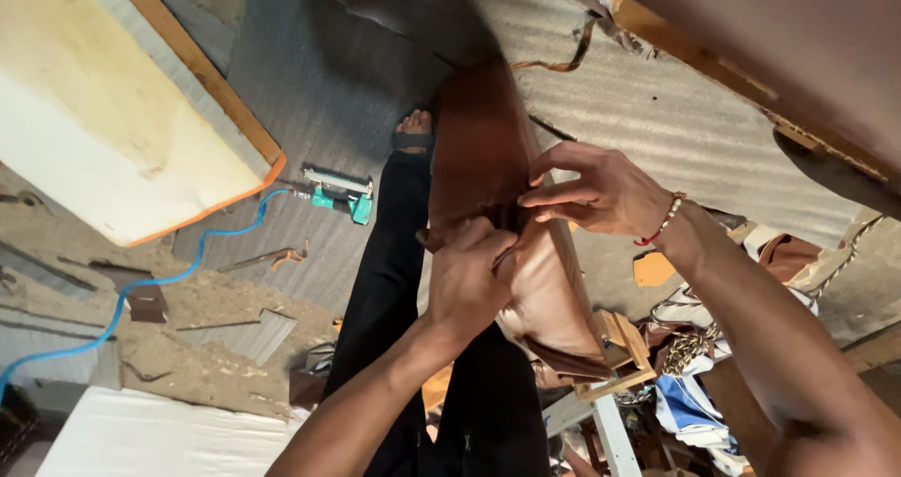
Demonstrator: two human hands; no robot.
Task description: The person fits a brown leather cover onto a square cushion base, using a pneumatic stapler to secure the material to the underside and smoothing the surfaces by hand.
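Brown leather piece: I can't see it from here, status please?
Left hand fisted on brown leather. Right hand pinching its fold, fingers spread. Leather draped over wooden frame. Nothing blocking.

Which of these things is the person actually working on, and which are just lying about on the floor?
In hand:
left hand, gripping the brown leather
right hand, pinching the same leather
wooden frame piece under it

Lying about:
green air stapler with blue hose
foam slab
scraps on the floor
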